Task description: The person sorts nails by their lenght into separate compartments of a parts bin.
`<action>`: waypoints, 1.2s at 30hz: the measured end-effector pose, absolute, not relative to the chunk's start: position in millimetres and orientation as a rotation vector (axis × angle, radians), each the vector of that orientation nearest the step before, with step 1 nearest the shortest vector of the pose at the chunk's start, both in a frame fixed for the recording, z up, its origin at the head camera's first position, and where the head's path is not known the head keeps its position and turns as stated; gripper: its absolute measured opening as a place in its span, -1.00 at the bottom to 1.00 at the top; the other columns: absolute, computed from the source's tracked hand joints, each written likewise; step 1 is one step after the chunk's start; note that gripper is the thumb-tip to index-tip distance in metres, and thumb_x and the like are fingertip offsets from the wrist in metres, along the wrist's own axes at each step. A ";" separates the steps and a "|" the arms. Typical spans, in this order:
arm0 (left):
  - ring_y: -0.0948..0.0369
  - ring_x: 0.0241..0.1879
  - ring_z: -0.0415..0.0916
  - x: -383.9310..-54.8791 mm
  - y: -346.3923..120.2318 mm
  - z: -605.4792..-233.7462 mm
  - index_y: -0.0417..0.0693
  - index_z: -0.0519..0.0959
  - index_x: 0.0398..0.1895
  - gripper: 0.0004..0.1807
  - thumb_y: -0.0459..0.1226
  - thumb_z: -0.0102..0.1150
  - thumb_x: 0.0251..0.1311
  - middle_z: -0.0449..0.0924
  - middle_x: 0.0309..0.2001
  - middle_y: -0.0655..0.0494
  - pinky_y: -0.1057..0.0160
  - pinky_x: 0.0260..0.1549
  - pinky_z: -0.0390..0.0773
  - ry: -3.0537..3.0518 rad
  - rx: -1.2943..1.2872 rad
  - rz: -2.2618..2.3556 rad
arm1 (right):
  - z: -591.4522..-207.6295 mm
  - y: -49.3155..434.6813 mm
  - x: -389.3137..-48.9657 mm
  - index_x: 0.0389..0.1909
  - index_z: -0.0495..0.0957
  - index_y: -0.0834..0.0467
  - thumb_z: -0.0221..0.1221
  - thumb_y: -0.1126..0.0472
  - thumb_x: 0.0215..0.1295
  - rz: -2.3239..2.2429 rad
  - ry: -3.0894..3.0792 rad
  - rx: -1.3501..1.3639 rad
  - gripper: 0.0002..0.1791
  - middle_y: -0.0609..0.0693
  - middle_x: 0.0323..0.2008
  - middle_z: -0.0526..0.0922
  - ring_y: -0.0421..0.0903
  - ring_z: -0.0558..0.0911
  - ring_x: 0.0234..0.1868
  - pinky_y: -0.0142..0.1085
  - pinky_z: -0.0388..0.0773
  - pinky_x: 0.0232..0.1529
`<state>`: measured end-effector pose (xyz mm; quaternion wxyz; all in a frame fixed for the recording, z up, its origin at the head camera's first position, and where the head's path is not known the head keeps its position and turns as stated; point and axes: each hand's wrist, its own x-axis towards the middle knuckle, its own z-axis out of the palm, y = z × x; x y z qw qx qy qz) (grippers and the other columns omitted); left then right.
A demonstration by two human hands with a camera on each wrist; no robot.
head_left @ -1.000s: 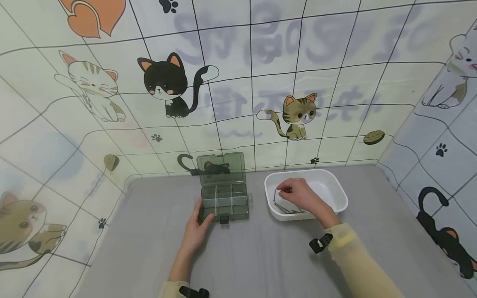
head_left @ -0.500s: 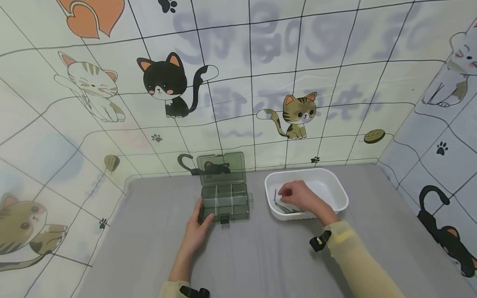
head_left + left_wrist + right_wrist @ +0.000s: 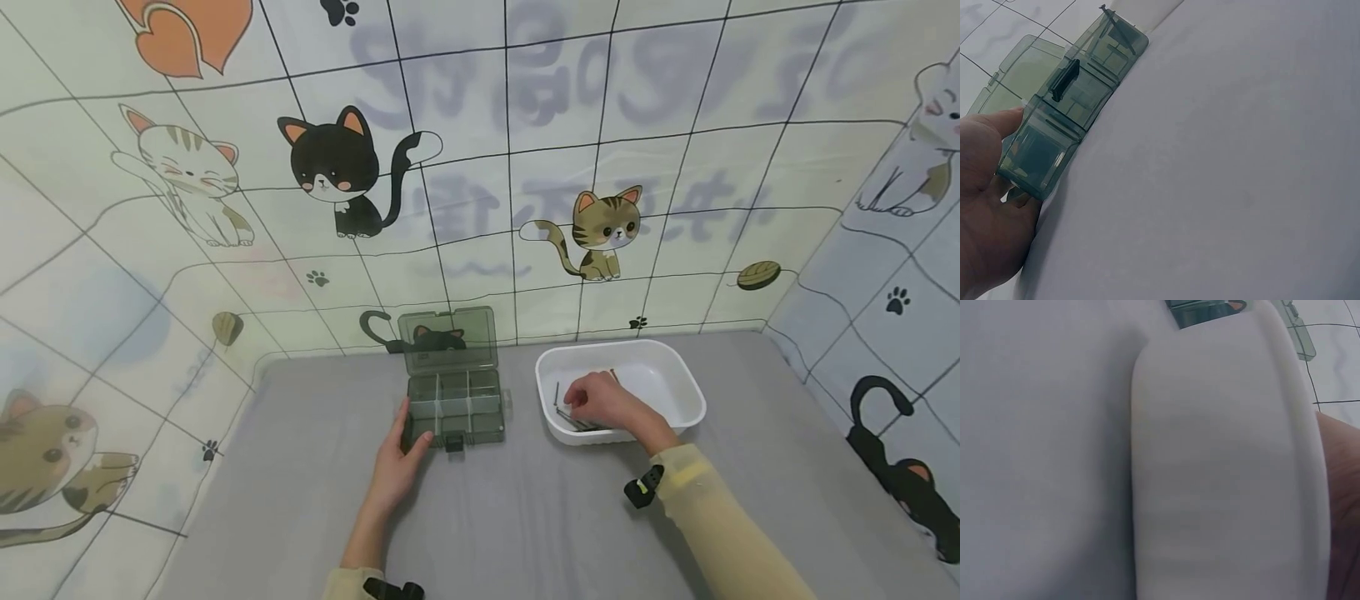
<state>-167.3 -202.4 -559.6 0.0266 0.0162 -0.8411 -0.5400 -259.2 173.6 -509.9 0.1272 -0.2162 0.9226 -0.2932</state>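
Observation:
A translucent green compartment box stands with its lid raised at the back. My left hand grips its left front corner, the thumb on the rim in the left wrist view. Inside the white tray is my right hand, fingers curled downward. Thin dark metal pins, screw- or nail-like, lie under and beside the fingers. A brownish tip pokes up behind that hand. The right fingertips are hidden, so I cannot tell what they hold. One dark screw shows at the box's far end.
Grey cloth covers the table. A white tiled backdrop printed with cats rises right behind the box and tray. The tray's tall side wall fills most of the right wrist view.
My right hand has shifted slightly within the tray, and the brownish tip now shows behind it. My left hand and the box stay where they were.

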 end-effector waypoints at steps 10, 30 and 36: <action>-0.10 0.59 -0.15 -166.8 -200.9 -559.1 0.07 0.01 0.68 -0.15 -0.13 0.22 0.46 -0.06 0.63 -0.08 -0.15 0.51 -0.05 -2.581 0.045 -1.695 | -513.1 173.0 -259.8 -0.27 0.72 0.22 0.32 0.44 0.13 -0.833 2.677 -0.638 -0.85 -0.09 -0.35 0.71 -0.15 0.57 -0.29 -0.16 0.59 -0.13; -0.11 0.59 -0.14 -167.1 -200.1 -561.3 0.09 0.02 0.68 -0.15 -0.14 0.23 0.46 -0.05 0.62 -0.10 -0.15 0.51 -0.04 -2.572 0.048 -1.697 | -517.1 172.6 -263.0 -0.28 0.77 0.22 0.27 0.46 0.09 -0.813 2.705 -0.612 -0.80 -0.07 -0.35 0.74 -0.13 0.59 -0.27 -0.19 0.58 -0.16; -0.11 0.58 -0.12 -166.9 -200.0 -560.2 0.09 0.02 0.68 -0.16 -0.14 0.22 0.46 -0.04 0.62 -0.09 -0.15 0.51 -0.03 -2.578 0.053 -1.681 | -516.7 171.2 -263.2 -0.30 0.78 0.22 0.24 0.48 0.07 -0.786 2.731 -0.662 -0.77 -0.07 -0.35 0.75 -0.14 0.59 -0.27 -0.18 0.59 -0.15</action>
